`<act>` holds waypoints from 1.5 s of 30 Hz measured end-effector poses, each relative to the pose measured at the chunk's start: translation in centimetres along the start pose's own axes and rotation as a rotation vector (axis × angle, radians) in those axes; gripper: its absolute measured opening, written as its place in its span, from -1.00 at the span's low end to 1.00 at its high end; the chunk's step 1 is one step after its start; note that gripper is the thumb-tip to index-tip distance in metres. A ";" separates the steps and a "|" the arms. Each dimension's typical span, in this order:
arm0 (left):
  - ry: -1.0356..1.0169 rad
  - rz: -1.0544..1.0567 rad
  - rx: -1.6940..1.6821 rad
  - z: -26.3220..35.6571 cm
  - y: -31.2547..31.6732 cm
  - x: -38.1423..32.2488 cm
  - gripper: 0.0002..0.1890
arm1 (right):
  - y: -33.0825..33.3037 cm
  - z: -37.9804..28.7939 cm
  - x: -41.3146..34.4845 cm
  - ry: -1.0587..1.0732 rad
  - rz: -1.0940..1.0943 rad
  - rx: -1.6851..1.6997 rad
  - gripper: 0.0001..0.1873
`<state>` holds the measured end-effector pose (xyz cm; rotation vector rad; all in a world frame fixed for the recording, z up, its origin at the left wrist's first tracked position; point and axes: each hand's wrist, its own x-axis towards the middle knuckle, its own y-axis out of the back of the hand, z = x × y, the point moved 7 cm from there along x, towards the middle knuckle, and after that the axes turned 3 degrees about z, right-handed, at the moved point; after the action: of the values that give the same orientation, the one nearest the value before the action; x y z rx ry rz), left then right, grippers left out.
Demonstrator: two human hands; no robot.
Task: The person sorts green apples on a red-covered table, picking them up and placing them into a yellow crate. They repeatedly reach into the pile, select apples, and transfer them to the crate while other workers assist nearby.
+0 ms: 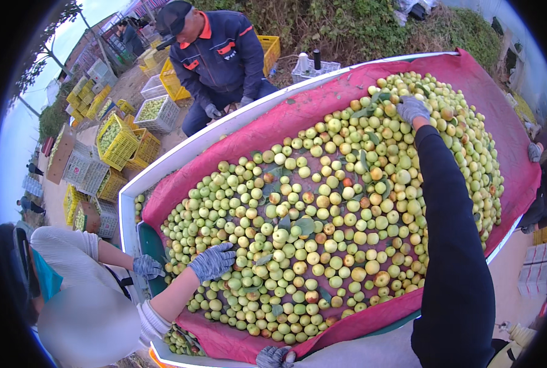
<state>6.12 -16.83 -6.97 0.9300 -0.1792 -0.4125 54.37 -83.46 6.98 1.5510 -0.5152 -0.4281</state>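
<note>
My right hand [412, 109], in a grey knit glove at the end of a black sleeve, reaches onto the far heap of small yellow-green fruit [333, 124], which look like jujubes. Its palm faces down and touches the fruit; nothing shows in its grasp. Some fruit have reddish-brown patches, and loose green leaves [304, 226] lie among them. Red cloth [264, 133] lines the white-rimmed sorting table [181, 149] under the fruit. At the near edge, my gloved left hand [274, 357] rests by the cloth, partly cut off by the frame, its grip hidden.
A co-worker's gloved hands [212, 263] work at the left end. Another person [223, 55] sits beyond the far rim. Yellow crates [115, 141] and white crates [158, 113] stand behind on the ground, several with fruit. One more gloved hand [534, 152] is at the right edge.
</note>
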 end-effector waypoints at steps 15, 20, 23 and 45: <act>0.175 0.126 -0.417 5.1 7.8 9.9 -0.56 | -2.6 -13.0 -30.1 0.860 -0.027 0.019 -0.84; -0.175 0.255 -0.184 11.9 10.3 16.9 -0.40 | 0.6 -14.6 -41.4 1.057 -0.110 0.359 -0.81; -0.217 0.159 -0.111 14.3 9.0 19.8 -0.40 | 2.0 -14.7 -46.2 1.173 -0.087 0.399 -0.82; 0.632 0.691 -0.285 -9.8 18.5 -2.6 -0.49 | 3.8 27.3 -24.9 -0.111 0.728 0.616 -0.48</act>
<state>11.86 1.26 2.28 0.6269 0.1396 0.4888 18.26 -92.03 8.46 1.7783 -1.3274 0.2367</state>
